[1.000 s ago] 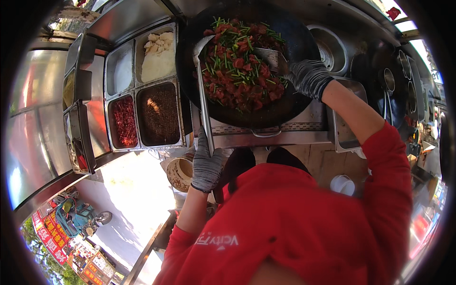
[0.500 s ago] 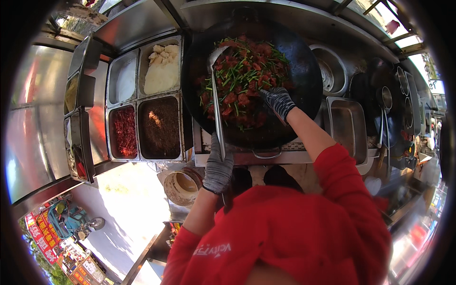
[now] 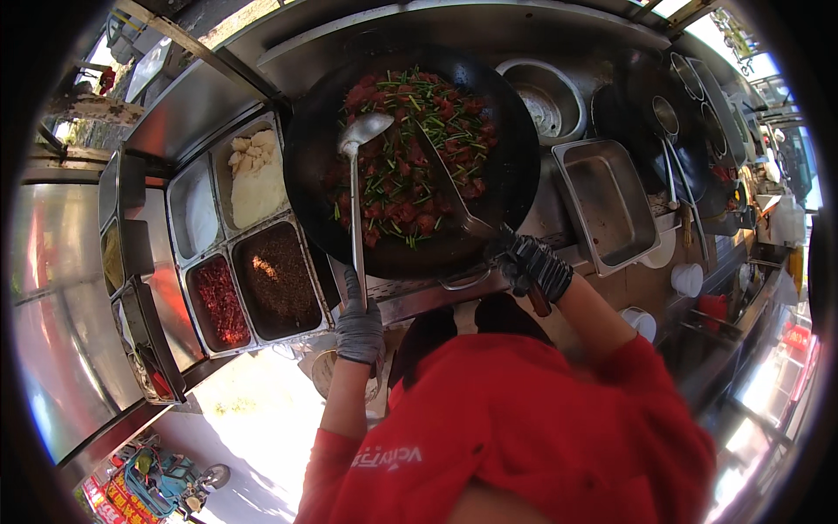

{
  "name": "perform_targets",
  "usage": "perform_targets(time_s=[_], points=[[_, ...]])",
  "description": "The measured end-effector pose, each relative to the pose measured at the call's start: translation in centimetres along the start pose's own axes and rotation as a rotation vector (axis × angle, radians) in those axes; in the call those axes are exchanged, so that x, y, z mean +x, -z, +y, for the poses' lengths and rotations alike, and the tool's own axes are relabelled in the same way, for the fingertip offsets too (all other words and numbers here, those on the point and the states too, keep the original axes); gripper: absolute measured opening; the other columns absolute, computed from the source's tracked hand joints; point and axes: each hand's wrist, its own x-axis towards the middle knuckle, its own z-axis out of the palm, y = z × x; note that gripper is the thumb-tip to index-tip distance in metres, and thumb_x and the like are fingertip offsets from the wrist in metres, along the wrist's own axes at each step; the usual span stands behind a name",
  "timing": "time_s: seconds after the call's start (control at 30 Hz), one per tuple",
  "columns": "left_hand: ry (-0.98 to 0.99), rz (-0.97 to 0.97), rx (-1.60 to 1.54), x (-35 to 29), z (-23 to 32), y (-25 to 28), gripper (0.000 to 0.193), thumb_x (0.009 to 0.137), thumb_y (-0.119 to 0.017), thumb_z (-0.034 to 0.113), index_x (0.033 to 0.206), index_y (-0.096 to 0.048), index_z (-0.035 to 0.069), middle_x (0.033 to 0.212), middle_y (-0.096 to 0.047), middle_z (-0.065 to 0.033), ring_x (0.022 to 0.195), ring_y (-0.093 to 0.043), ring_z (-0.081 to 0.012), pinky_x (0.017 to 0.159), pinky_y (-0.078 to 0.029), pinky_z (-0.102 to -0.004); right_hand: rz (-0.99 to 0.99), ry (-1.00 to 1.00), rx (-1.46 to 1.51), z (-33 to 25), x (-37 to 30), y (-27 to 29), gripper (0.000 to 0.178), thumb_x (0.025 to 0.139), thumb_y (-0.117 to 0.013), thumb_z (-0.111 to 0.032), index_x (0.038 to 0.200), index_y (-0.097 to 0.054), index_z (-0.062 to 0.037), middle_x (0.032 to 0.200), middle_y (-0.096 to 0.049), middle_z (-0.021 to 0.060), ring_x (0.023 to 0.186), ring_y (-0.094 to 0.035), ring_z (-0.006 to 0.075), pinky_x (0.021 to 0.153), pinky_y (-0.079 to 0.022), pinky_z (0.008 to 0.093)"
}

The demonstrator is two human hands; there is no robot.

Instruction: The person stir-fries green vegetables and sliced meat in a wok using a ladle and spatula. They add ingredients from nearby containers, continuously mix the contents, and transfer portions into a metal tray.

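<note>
A wide black wok (image 3: 511,205) holds red meat pieces (image 3: 375,100) mixed with cut green stalks (image 3: 410,166). My left hand (image 3: 360,330), in a grey glove, is closed around the handle of a metal ladle (image 3: 356,205). The ladle's bowl rests over the left part of the food. My right hand (image 3: 534,267), in a dark striped glove, grips a metal spatula (image 3: 449,188) near the wok's lower right rim. Its long blade slants up-left into the food, and a brown handle end shows below the hand.
Left of the wok stand metal pans of white powder (image 3: 194,210), a pale paste (image 3: 257,188), red chilli (image 3: 220,301) and dark brown seasoning (image 3: 278,279). To the right are a round metal pot (image 3: 572,113), a rectangular steel pan (image 3: 607,205) and a strainer (image 3: 665,118).
My right hand has drawn back from the food to the wok's rim, and the spatula blade now shows. The ladle stays in my left hand. The whole view has shifted and turned.
</note>
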Motion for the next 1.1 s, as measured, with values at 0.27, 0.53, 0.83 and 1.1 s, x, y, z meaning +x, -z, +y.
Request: perform_targets(time_s=[0.27,0.53,0.83,1.1], points=[[-0.104,0.084,0.021,1.0,-0.4,-0.5,0.075,0.091,-0.054,0.028,0.152,-0.011,0.025,0.094,-0.064,-0.0305,0.085,-0.062,-0.0478,0.071,-0.050,-0.0524,0.191,0.230,-0.230,4.0,-1.3,3.5,0.044,0.096,-0.050,-0.049,0.094,-0.063,-0.0072,0.054,-0.049,0.0021,0.040,-0.047,0.0147,0.038,-0.041,0.0285],[0.264,0.184,0.191,-1.3,4.7,1.0,0.076,0.088,-0.060,0.038,0.150,-0.024,0.014,0.130,-0.047,-0.0287,0.117,-0.051,-0.0409,0.098,-0.041,-0.0442,0.360,0.335,-0.071,-0.9,-7.5,11.8,0.057,0.084,-0.064,-0.019,0.137,-0.043,-0.0081,0.065,-0.058,0.0047,0.049,-0.058,0.0192,0.050,-0.051,0.0343],[-0.069,0.579,0.170,-2.5,16.7,-4.8,0.053,0.090,-0.059,0.014,0.141,-0.044,0.008,0.129,-0.044,-0.0218,0.112,-0.051,-0.0354,0.096,-0.045,-0.0402,0.838,0.367,-1.457,-16.0,-14.2,37.9,0.036,0.081,-0.071,-0.018,0.116,-0.063,-0.0149,0.078,-0.067,0.0061,0.068,-0.065,0.0180,0.062,-0.053,0.0290],[-0.133,0.562,0.145,-6.7,27.5,-11.2,0.053,0.086,-0.062,0.006,0.137,-0.049,0.006,0.123,-0.047,-0.0189,0.110,-0.052,-0.0311,0.095,-0.045,-0.0374,1.203,0.412,-1.204,-18.3,-11.0,47.0,0.036,0.089,-0.057,-0.035,0.107,-0.068,-0.0054,0.101,-0.067,0.0189,0.096,-0.065,0.0323,0.088,-0.050,0.0379]])
